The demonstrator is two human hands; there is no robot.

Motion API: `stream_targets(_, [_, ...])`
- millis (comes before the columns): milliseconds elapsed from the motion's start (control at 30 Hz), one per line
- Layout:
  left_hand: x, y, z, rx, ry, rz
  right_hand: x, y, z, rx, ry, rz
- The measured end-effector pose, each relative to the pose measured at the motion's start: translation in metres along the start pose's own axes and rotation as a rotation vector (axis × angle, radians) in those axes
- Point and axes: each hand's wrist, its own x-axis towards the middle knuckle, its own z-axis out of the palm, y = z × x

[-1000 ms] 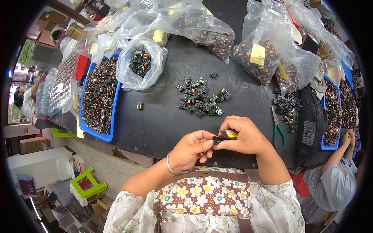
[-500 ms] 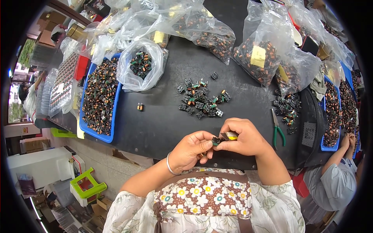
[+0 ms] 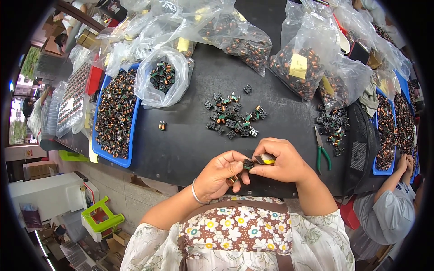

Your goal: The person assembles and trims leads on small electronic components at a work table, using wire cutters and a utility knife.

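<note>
Pinched between the thumb and fingertips of my left hand [image 3: 220, 174] is a small black-and-green coil component [image 3: 248, 165]. A second, copper-wound coil component [image 3: 233, 179] sits lower in the same hand's curled fingers. My right hand [image 3: 285, 161] grips a short, flat blade-like tool [image 3: 266, 159] with a yellow part; its exact kind is partly hidden by the fingers. The tool's tip meets or nearly meets the black-and-green component. Just beyond my hands lies a loose pile of coil components [image 3: 233, 118] on the dark table [image 3: 190, 135].
One coil component [image 3: 162, 125] lies alone at left. A blue tray [image 3: 135, 115] full of coils and an open plastic bag [image 3: 181, 88] stand beyond it. Green-handled pliers [image 3: 323, 156] lie right, near another pile [image 3: 333, 126]. Filled bags [image 3: 298, 67] line the back. Another person's hands [image 3: 405, 163] show far right.
The black-and-green component has turned in my left fingertips, and the copper-wound coil below shows more. My right hand keeps its grip on the tool with little movement.
</note>
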Motion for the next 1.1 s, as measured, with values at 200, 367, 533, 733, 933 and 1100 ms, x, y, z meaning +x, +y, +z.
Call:
stream_targets(200, [0.0,-0.001,0.002,0.056,0.073,0.084,0.001,-0.001,-0.007,0.037,-0.037,0.051])
stream_targets(367, [0.0,0.001,0.006,0.081,0.087,0.1,0.001,-0.006,-0.009,-0.002,0.103,0.182])
stream_targets(533, [-0.002,0.002,0.004,0.09,0.096,0.086,0.001,-0.012,-0.007,-0.13,0.092,0.079])
stream_targets(733, [0.0,0.003,-0.001,-0.023,0.072,0.037,-0.003,-0.01,-0.001,-0.179,0.018,0.05])
stream_targets(933, [0.0,0.004,0.0,-0.069,0.048,0.023,-0.003,-0.017,0.005,-0.248,0.027,0.081])
stream_targets(1100, [0.001,0.003,-0.001,-0.053,0.057,0.027,-0.005,-0.019,0.005,-0.335,0.022,0.095])
